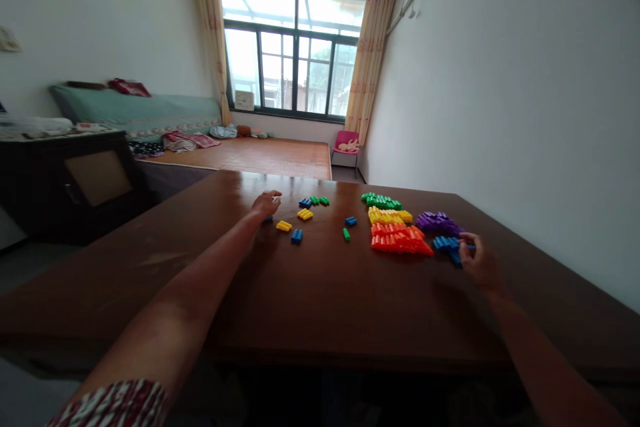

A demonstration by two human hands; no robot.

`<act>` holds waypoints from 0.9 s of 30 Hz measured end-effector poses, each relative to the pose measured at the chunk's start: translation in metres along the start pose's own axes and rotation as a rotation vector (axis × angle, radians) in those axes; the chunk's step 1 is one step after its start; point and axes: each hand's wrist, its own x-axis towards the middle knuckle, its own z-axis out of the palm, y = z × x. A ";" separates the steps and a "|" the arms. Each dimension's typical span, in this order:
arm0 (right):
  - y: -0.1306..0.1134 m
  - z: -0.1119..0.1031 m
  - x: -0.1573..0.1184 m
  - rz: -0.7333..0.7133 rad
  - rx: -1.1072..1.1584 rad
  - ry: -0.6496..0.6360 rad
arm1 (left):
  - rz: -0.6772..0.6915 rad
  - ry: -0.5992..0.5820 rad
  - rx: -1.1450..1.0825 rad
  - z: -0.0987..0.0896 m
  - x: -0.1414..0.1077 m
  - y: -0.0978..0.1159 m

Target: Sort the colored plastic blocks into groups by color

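Note:
My left hand (267,203) is stretched over the far left part of the table, fingers slightly apart with nothing visible between them. A blue plastic piece (269,219) lies partly hidden just below it. Nearby are yellow pieces (284,226), blue pieces (297,236) and green pieces (325,201). On the right, my right hand (479,261) pinches a small blue piece (469,247) beside the cluster of blue pieces (445,243). Purple pieces (437,221) lie behind that cluster. Rows of orange pieces (400,239), yellow pieces (390,215) and green pieces (381,201) lie to its left.
Everything lies on a brown, glossy table (300,307). A single blue piece (351,221) and a green piece (347,234) sit mid-table. Beyond stand a bed (280,155), a pink chair (345,140) and a dark cabinet (50,180); a white wall rises at right.

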 end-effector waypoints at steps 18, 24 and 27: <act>-0.242 0.159 0.022 -0.249 -0.197 -0.712 | 0.302 -0.113 0.142 0.047 -0.034 -0.013; -0.237 0.176 0.005 -0.293 0.051 -0.635 | 0.238 -0.014 0.101 0.046 -0.017 -0.012; -0.233 0.177 -0.001 -0.254 0.133 -0.611 | 0.210 -0.055 0.116 0.055 -0.004 -0.007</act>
